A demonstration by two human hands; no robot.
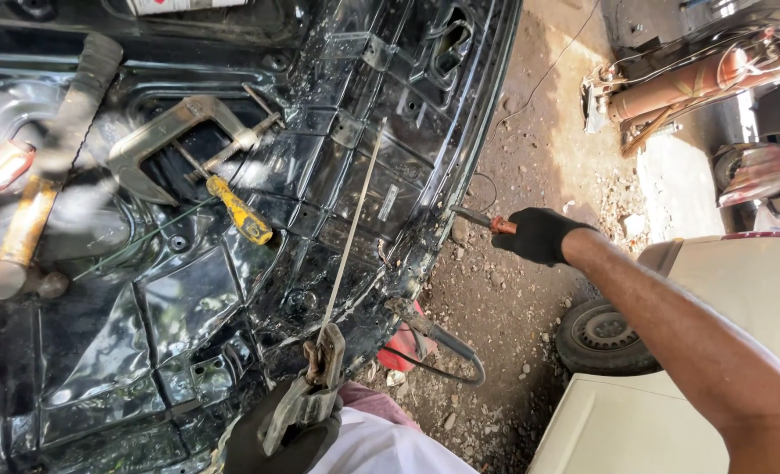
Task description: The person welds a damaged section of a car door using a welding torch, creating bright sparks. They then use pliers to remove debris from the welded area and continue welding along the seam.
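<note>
A dark, dented car body panel [188, 298] fills the left of the head view. My left hand [267, 439], in a black glove, is closed on a worn metal clamp holder [306, 395] at the bottom. That holder grips a long thin rod [352, 219] lying diagonally over the panel. My right hand [539, 235], also gloved in black, holds a tool with an orange handle [486, 221] whose tip meets the panel's right edge.
A grey C-clamp [175, 140], a yellow-handled screwdriver [236, 211] and a blurred hammer [52, 167] lie on the panel. Gravel ground [530, 140] runs to the right, with a wheel [605, 338], a beige car body [723, 290], a rusty gas cylinder [688, 83] and a black hose [451, 360].
</note>
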